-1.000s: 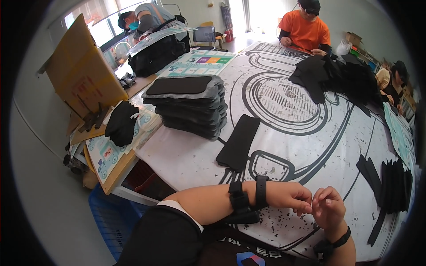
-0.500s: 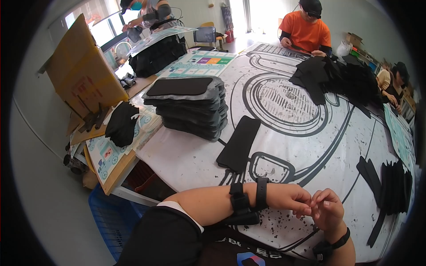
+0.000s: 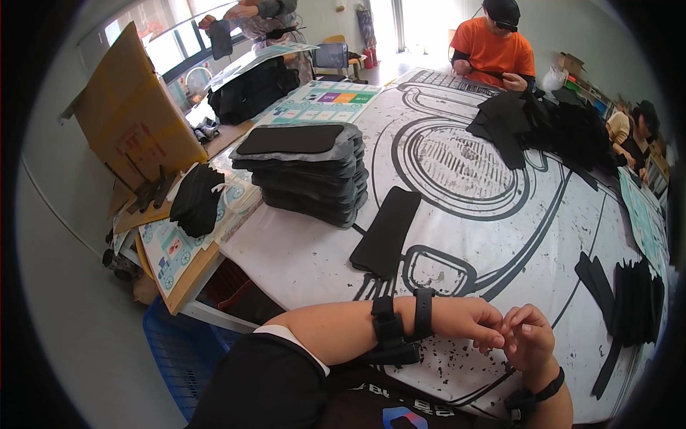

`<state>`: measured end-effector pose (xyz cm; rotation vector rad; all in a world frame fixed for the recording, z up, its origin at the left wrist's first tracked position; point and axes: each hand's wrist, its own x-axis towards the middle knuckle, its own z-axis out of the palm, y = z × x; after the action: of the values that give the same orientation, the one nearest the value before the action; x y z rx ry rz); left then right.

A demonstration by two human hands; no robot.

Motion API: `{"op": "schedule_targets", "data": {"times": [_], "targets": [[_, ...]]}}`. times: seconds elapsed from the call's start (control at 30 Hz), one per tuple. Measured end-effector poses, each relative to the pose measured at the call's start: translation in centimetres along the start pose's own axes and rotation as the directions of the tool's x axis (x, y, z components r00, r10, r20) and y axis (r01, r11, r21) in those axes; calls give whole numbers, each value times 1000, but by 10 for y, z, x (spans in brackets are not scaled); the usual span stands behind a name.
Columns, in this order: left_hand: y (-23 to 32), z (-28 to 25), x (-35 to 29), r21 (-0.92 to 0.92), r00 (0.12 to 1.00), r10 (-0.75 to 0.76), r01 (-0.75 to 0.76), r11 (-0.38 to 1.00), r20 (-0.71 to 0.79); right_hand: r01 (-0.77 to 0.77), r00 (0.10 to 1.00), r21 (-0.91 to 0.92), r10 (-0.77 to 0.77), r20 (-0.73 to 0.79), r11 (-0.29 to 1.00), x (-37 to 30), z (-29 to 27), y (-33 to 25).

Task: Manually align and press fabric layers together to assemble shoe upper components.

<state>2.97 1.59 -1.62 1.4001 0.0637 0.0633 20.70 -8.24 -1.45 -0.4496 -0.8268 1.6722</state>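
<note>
Above the near edge of the table, my left hand [image 3: 469,321] and my right hand [image 3: 530,339] meet at the fingertips. The fingers of both are bent and drawn together. If anything tiny is between them, I cannot make it out. Beyond my left wrist lies a flat black strip-shaped pad [image 3: 386,232], apparently a few layers thick. A tall stack of grey-black padded pieces [image 3: 311,193] stands farther left, topped by a smooth black oblong pad [image 3: 289,139]. To the right of my right hand are several narrow black strips [image 3: 634,300] in a bunch.
The white table [image 3: 343,107] bears black line drawings. A cardboard box [image 3: 132,107], a black bundle [image 3: 196,200] and a blue crate [image 3: 168,350] are at left. Black pieces are heaped [image 3: 564,132] far right. A person in orange [image 3: 489,53] and two other people work around the table.
My hands stay nearly still, fingertips together. The person at far left now holds a dark piece up higher. The person in orange has shifted their hands slightly.
</note>
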Motion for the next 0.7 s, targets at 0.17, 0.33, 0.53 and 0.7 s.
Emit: {"op": "schedule_targets", "data": {"times": [0.17,0.33,0.53,0.7], "targets": [[0,0,1,-9,1000,-7,7,1000,4,-13,1000,-16,13,8,1000,-2,-4,-1],[-1,0,1,-20,1000,-16,16,1000,8,-11,1000,-13,11,9,1000,0,-2,-1],[-2,0,1,-26,1000,-14,15,1000,11,-19,1000,-19,19,10,1000,-2,-4,-1],[-2,1,1,-12,1000,-20,20,1000,5,-19,1000,-19,19,13,1000,-2,-5,0]]}}
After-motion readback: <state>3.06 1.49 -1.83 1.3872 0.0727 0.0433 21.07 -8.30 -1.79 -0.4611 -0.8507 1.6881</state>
